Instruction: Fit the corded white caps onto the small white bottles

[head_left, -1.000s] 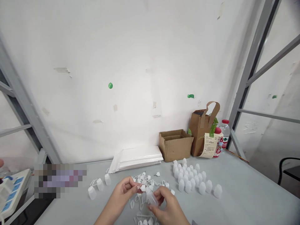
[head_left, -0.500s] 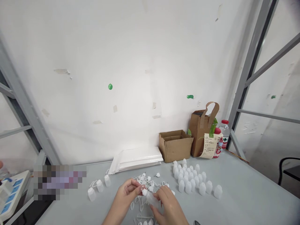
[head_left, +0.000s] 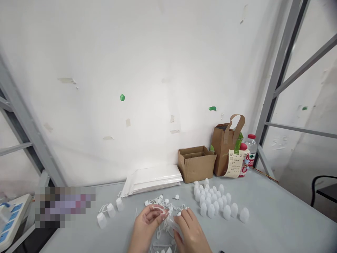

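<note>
My left hand (head_left: 150, 221) is closed, thumb and fingers pinching a small white cap with a looped white cord (head_left: 158, 208). My right hand (head_left: 192, 228) grips a translucent white plastic cover (head_left: 173, 223), partly hidden by the fingers. Cap and cover meet between the two hands; whether they are joined I cannot tell. Beneath and behind the hands lies a pile of white caps with cords (head_left: 159, 199). Several loose translucent covers (head_left: 210, 202) stand to the right. Off to the left are 3 covers with corded caps on them (head_left: 111, 210).
White mailer envelopes (head_left: 155, 178) are stacked against the wall, beside an open cardboard box (head_left: 198, 169). Behind on the right stand a brown paper bag (head_left: 219, 147) and a red-capped bottle (head_left: 252, 144). A power strip (head_left: 17, 214) sits at the far left, near a blurred-out patch.
Both hands have shifted slightly to the right and closer together. The cap, plainly visible before, is now mostly covered by the left fingers, and its cord loop shows above them.
</note>
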The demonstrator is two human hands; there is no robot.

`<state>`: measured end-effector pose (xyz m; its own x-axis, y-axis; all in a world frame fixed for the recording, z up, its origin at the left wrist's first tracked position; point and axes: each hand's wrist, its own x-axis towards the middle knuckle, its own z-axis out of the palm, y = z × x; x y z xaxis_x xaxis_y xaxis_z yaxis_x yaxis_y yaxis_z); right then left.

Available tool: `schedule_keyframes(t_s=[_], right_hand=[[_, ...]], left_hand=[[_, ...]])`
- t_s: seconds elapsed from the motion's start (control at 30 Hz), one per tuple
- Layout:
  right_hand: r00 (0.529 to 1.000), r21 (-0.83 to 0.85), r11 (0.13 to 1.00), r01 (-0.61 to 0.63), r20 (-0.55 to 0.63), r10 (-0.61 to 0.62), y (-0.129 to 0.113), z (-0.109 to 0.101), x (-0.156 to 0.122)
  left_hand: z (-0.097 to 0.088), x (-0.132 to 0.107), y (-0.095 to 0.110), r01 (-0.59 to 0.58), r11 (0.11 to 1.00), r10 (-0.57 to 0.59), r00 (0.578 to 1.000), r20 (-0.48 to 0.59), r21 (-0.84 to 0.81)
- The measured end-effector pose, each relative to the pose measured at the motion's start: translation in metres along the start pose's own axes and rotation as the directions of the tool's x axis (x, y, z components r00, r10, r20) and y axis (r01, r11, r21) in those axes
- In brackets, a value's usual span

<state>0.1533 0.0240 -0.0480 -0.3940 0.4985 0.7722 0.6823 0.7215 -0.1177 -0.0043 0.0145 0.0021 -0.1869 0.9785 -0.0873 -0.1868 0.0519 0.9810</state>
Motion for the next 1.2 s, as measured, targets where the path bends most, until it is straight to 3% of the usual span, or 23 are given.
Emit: schedule_keyframes(t_s=[0.17, 0.33, 0.43, 0.5, 0.53, 0.6, 0.67, 0.7, 0.77, 0.83, 0.93, 1.03, 1.13, 1.2], right_hand=[[0.998, -0.038, 0.999, 0.021, -0.066, -0.023, -0.002, -0.005, 0.004], [0.992, -0.032, 0.999, 0.016, -0.127, -0.020, -0.003, -0.008, 0.005], [0.995, 0.096, 0.995, -0.025, -0.096, 0.034, -0.003, -0.007, 0.003], [0.983, 0.286, 0.942, -0.178, 0.017, 0.180, -0.003, -0.007, 0.004], [0.954, 0.397, 0.867, -0.301, 0.114, 0.279, -0.003, -0.009, 0.006], [0.821, 0.589, 0.573, -0.570, 0.381, 0.426, -0.004, -0.012, 0.013], [0.668, 0.665, 0.165, -0.728, 0.635, 0.388, -0.006, -0.016, 0.021], [0.617, 0.656, -0.015, -0.754, 0.716, 0.327, -0.006, -0.018, 0.025], [0.565, 0.612, -0.258, -0.748, 0.790, 0.238, -0.008, -0.019, 0.030], [0.554, 0.599, -0.345, -0.722, 0.800, 0.230, -0.008, -0.019, 0.032], [0.582, 0.635, -0.270, -0.724, 0.772, 0.255, -0.006, -0.017, 0.030], [0.635, 0.681, -0.027, -0.731, 0.695, 0.338, -0.004, -0.017, 0.027], [0.706, 0.684, 0.265, -0.680, 0.514, 0.487, -0.005, -0.018, 0.023], [0.744, 0.663, 0.385, -0.642, 0.416, 0.523, -0.006, -0.018, 0.021]], left_hand=[[0.005, -0.005, -0.005, 0.009, 0.992, -0.011, 1.000, -0.012, -0.129], [0.008, -0.012, -0.001, 0.123, 0.968, -0.128, 0.992, -0.011, -0.218], [0.005, -0.010, -0.001, 0.132, 0.967, -0.139, 0.990, -0.018, -0.219], [0.003, -0.007, -0.003, 0.109, 0.973, -0.116, 0.993, -0.024, -0.204], [0.002, -0.006, -0.004, 0.095, 0.977, -0.101, 0.995, -0.025, -0.189], [0.000, -0.004, -0.006, 0.054, 0.987, -0.060, 0.998, -0.037, -0.151], [-0.002, -0.002, -0.007, 0.001, 0.995, -0.004, 0.999, -0.036, -0.099], [-0.003, -0.001, -0.007, -0.031, 0.997, 0.029, 0.999, -0.030, -0.070], [-0.005, 0.000, -0.004, -0.077, 0.997, 0.077, 0.997, 0.002, -0.012], [-0.006, 0.000, 0.001, -0.088, 0.996, 0.087, 0.996, 0.037, 0.027], [-0.007, -0.001, 0.010, -0.038, 0.998, 0.035, 0.997, 0.066, 0.045], [-0.007, 0.000, 0.010, -0.013, 1.000, 0.011, 0.998, 0.061, 0.027], [-0.008, 0.004, 0.000, -0.006, 1.000, 0.007, 1.000, 0.026, -0.010], [-0.008, 0.006, -0.008, -0.008, 1.000, 0.008, 1.000, 0.005, -0.021]])
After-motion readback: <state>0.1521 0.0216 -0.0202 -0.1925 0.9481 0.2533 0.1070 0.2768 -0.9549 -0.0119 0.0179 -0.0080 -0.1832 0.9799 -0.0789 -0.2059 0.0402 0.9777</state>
